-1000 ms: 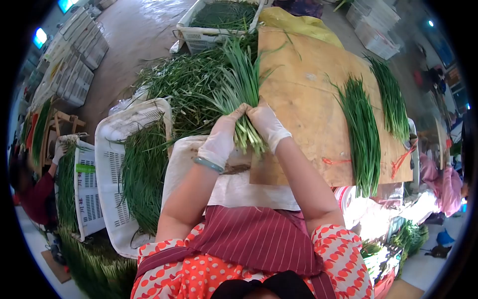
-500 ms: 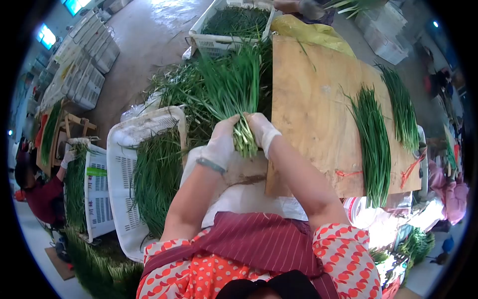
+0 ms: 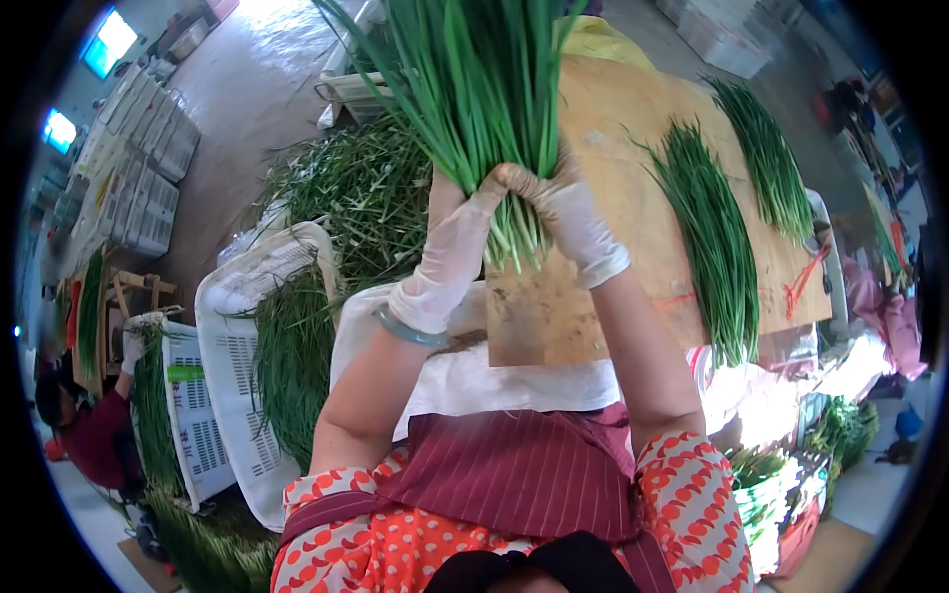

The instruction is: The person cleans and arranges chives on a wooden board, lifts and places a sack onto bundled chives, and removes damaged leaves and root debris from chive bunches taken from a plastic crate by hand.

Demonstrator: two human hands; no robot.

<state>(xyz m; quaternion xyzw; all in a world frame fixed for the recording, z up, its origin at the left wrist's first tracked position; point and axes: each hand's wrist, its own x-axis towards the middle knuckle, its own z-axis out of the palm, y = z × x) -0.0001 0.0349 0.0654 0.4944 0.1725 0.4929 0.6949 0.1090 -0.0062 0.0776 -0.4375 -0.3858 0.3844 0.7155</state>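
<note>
A thick bunch of garlic chives (image 3: 494, 99) stands upright in front of me, green leaves up and pale stem ends hanging below my grip. My left hand (image 3: 460, 232), in a whitish glove, wraps its left side. From the right, my gloved right hand (image 3: 563, 212) closes round the same bunch, and the thumbs meet at the front. Just below and right lies a wooden board (image 3: 613, 138). On it rest two separate chive bundles, a nearer one (image 3: 707, 237) and a farther one (image 3: 766, 158). Red ties (image 3: 806, 282) lie beside them.
To my left stands a white crate (image 3: 262, 395) holding chives. Loose chive leaves (image 3: 366, 188) are heaped behind it. Another crate (image 3: 356, 94) sits beyond the heap. A person in a dark red top (image 3: 94, 435) works at far left. Stacked crates (image 3: 148, 168) stand farther back.
Both hands have lifted the bunch up and closer to my head, shifting it a little right, over the board's left edge. The view has also moved slightly.
</note>
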